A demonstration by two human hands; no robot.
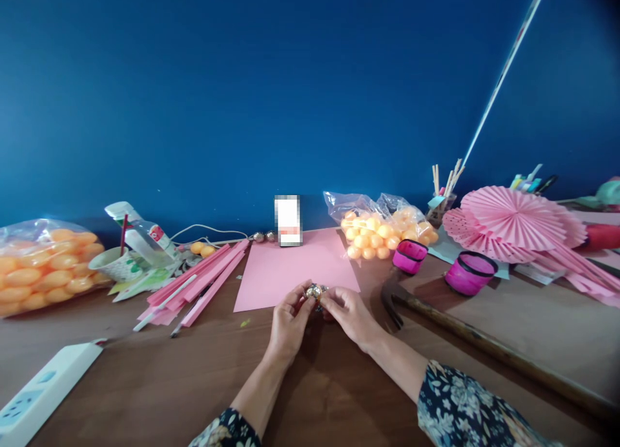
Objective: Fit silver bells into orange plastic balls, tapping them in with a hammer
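Note:
Between the fingertips of both hands is a small shiny metallic ball (314, 291), silvery with a gold tint. My left hand (289, 321) pinches it from the left, and my right hand (349, 314) grips its right side. Fingers cover much of it, so its full shape is hidden. Both hands are just above the table, at the front edge of a pink paper sheet (290, 269). Two similar silver balls (264, 237) lie behind the sheet, left of an upright phone (289, 221) with a blurred screen.
Pink paper strips (198, 285), a bottle (150, 237), a paper cup (119, 263) and a bag of orange balls (48, 266) lie left. A power strip (48, 389) sits front left. At right are a hammer (465, 331), magenta rings (472, 276), more bagged balls (372, 234) and paper fans (520, 221).

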